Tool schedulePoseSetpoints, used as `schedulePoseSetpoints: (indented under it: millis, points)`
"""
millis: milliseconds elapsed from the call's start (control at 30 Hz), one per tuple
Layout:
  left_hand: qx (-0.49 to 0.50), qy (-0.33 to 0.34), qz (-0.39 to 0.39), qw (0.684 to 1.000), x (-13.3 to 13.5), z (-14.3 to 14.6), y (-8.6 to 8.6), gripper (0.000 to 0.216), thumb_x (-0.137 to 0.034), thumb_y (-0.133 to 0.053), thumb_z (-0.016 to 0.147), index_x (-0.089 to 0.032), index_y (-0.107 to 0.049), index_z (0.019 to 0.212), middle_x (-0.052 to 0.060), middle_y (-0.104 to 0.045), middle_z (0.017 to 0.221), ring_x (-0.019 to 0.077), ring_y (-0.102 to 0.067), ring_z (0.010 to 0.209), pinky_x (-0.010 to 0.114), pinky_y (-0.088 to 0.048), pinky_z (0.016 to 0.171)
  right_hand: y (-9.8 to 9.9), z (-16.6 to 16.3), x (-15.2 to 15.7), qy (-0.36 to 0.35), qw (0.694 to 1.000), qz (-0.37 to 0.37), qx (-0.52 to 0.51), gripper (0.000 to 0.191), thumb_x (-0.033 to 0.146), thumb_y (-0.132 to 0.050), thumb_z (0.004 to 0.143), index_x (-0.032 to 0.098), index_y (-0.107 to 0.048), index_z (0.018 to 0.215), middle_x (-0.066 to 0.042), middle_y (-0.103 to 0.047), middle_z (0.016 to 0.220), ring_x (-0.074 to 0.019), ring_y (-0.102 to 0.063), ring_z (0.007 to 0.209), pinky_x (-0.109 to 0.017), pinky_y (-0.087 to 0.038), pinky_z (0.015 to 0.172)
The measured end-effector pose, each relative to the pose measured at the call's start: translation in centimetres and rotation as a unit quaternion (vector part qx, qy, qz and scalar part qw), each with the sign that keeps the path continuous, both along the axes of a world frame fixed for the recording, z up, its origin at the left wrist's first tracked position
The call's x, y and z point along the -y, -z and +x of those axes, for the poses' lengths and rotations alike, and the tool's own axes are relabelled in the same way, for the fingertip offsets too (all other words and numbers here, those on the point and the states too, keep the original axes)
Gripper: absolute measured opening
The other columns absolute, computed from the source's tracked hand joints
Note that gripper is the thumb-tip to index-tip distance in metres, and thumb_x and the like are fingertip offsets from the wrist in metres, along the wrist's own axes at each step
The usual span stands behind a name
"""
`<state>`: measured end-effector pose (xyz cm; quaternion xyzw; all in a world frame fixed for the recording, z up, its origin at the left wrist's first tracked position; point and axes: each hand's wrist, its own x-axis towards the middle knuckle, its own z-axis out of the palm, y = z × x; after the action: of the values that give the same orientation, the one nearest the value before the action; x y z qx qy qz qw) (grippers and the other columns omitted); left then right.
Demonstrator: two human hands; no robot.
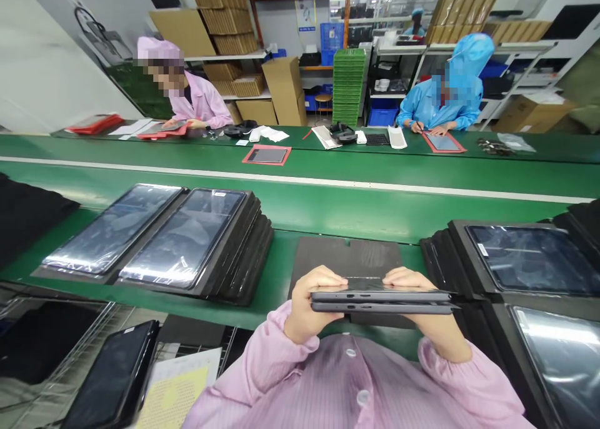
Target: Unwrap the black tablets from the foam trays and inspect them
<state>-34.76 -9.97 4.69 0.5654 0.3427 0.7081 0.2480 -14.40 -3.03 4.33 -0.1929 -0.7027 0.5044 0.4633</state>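
Two tablets point(382, 296), one on top of the other, are held level before my chest with their port edges facing me. My left hand point(312, 301) grips their left end, fingers over the top and thumb side beneath. At the right, my right hand point(417, 285) is closed round the pair, its fingers on top and its palm hidden below. Under and beyond them a dark foam sheet point(323, 257) lies on the green bench. To the left are stacked foam trays with a film-covered tablet point(187, 235) on top; another tablet point(534, 257) tops the right stack.
A second tablet point(117, 229) lies at the far left, and one more point(562, 348) at lower right. A wire shelf below left holds a tablet point(112, 373) and a paper sheet point(178, 388). Across the green belt point(328, 210), two people work at the opposite bench.
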Motion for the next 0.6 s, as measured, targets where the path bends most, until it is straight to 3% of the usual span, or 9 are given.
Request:
schedulePoseSetpoints:
  millis: [600]
  points:
    - [0.01,-0.04,-0.021,0.999,0.7,0.1,-1.1,0.032,-0.048,-0.071,0.069,-0.018,-0.067,0.081,0.006,-0.071,0.072,0.0178,-0.067,0.067,0.028,-0.054,0.059,-1.1,-0.7,0.4,-0.002,0.999,-0.044,0.0,0.022,0.034,-0.076,0.072,0.029,-0.067,0.092,-0.002,-0.069,0.086,-0.0213,-0.064,0.084,-0.036,-0.053,0.073]
